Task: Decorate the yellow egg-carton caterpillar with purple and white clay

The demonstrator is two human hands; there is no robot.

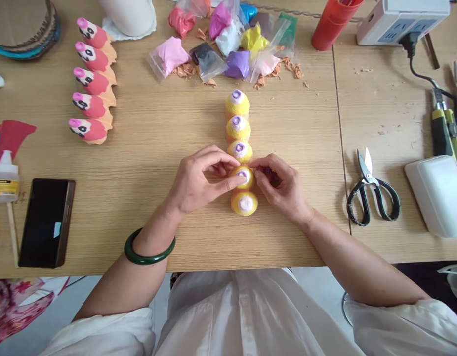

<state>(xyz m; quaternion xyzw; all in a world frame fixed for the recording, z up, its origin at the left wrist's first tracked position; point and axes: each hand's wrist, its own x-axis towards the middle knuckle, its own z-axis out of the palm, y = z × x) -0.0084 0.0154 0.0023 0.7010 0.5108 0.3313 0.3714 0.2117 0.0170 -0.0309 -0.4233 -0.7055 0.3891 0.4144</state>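
A strip of yellow-painted egg-carton cups [237,129] stands upright in a row before me, each topped with a white clay disc. Purple clay rings sit on the discs, except on the nearest cup [245,202], whose disc is plain white. My left hand [204,175] grips the second-nearest cup, thumb on its top by the ring and fingers behind it. On the strip's right side, my right hand [282,183] is closed in a pinch, its fingertips by the same cup. A small dark purple bit, apparently clay, shows among its fingers.
A pink-and-white carton strip [97,84] stands at left. Bags of coloured clay [237,64] lie at the back with brown scraps. Black-handled scissors [371,183] and a white case [437,195] are at right; a phone [46,222] and glue bottle [5,180] at left.
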